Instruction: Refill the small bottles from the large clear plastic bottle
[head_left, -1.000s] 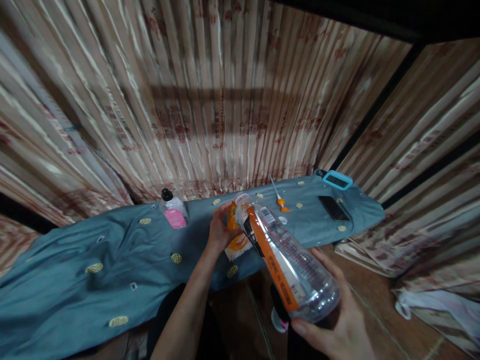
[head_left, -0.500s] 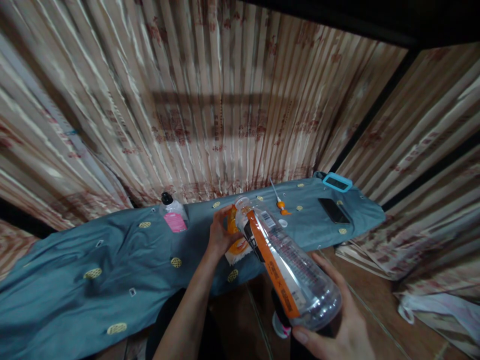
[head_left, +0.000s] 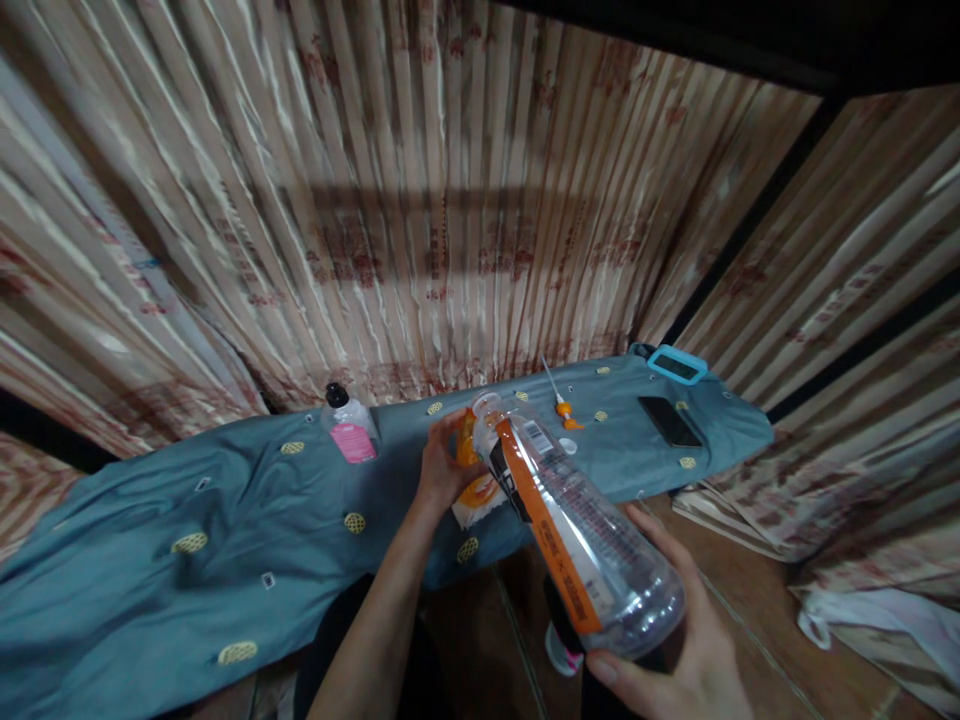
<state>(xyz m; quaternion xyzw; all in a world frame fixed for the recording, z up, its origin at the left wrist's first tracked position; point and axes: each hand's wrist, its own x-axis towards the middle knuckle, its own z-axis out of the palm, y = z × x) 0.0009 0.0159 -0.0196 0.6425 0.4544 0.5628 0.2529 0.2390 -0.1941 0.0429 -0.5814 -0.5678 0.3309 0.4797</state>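
My right hand grips the base of a clear plastic bottle with an orange-striped label. The bottle is tilted, its open mouth pointing away toward my left hand. My left hand holds an orange and white packet against the blue-grey cloth. The bottle's neck lies right beside the packet. A small white cap rests on the cloth just beyond the bottle.
On the cloth stand a small bottle with a pink label, an orange-tipped nozzle, a dark phone and a blue-framed device. Striped curtains hang behind. Another small bottle stands on the wooden floor below.
Hardly anything differs: the bottle and both hands hold nearly the same pose, with only a slight shift of the view.
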